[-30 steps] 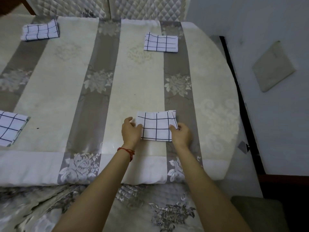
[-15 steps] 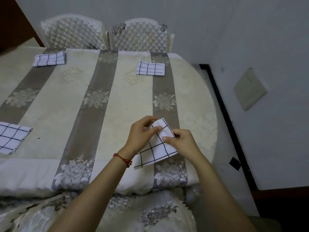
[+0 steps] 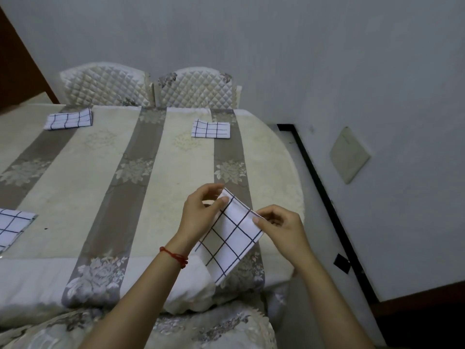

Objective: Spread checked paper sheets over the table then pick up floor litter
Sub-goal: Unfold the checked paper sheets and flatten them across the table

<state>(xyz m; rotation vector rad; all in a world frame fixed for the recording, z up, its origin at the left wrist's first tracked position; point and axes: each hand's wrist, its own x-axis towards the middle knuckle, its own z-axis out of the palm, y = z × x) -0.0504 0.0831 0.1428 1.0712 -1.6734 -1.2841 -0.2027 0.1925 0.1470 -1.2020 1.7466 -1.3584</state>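
Left hand (image 3: 198,217) and right hand (image 3: 281,227) pinch the folded checked sheet's (image 3: 230,240) upper edge — lifted above the table (image 3: 75,187).

— Where do I find things relative to the bench (image 3: 161,187)?

— Three folded sheets lie on it: one far left (image 3: 68,118), one far right (image 3: 210,129), one at the near left edge (image 3: 12,226). Two chairs (image 3: 151,89) stand behind it. My hands hold a fourth sheet (image 3: 230,238) above its near right edge.

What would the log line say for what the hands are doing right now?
hands: left hand and right hand pinch folded checked sheet | sheet: lifted, tilted over table edge | other sheets lying: three
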